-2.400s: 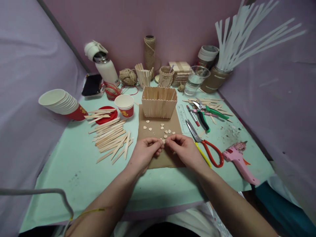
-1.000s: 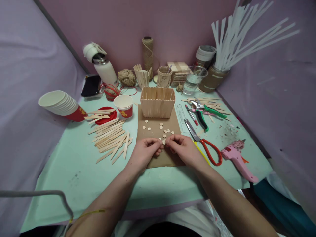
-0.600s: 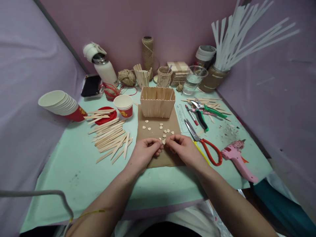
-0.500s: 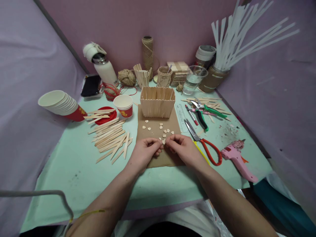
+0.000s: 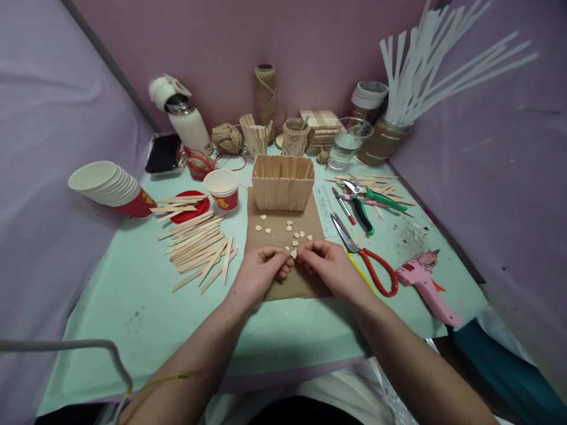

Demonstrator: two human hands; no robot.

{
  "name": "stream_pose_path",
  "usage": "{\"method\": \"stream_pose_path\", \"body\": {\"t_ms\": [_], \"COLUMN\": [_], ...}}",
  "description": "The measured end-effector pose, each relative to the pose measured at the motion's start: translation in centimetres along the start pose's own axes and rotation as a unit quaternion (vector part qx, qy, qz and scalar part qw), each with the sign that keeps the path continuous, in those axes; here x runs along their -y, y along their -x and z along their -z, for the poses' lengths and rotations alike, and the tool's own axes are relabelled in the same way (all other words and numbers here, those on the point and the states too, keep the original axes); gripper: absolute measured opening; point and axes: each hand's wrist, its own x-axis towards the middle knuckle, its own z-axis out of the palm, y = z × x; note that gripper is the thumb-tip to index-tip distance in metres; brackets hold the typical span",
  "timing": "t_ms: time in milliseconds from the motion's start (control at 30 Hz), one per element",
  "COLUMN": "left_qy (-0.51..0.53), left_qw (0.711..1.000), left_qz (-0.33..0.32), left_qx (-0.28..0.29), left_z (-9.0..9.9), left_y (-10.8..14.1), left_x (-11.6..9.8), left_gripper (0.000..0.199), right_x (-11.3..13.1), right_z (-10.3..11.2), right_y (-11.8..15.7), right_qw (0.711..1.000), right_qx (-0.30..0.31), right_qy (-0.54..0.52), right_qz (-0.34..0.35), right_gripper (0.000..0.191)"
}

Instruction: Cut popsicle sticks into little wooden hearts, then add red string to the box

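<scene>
Pinching a small wooden heart (image 5: 293,254) between left grip (image 5: 263,267) and right grip (image 5: 326,261), probably to steady it from both sides; held over cardboard (image 5: 299,287), likely laid to shield the bench (image 5: 115,277).

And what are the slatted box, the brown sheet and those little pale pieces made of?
Slatted box: seemingly unvarnished wood, given its pale, dull look and scalloped top.
Brown sheet: probably plain cardboard, being matt and rough-edged.
Little pale pieces: perhaps bare wood too, by their colour; too small to be sure.

A white bottle (image 5: 190,130) stands near a tray (image 5: 167,173) (black contents (image 5: 164,154) hard to identify).
</scene>
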Motion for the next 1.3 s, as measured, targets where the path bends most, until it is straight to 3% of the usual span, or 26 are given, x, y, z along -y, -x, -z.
{"method": "stream_pose_path", "body": {"t_ms": [1300], "left_qy": [0.005], "left_qw": [1.000], "left_qz": [-0.007], "left_qx": [0.004], "left_z": [-0.02], "left_y": [-0.07], "left_x": [0.12], "left_gripper": [0.017], "right_x": [0.08], "right_z": [-0.14], "right_y": [0.16], "right_qw": [1.000], "right_qx": [-0.009], "right_qy": [0.022], "right_qz": [0.005], "right_gripper": [0.023]}}
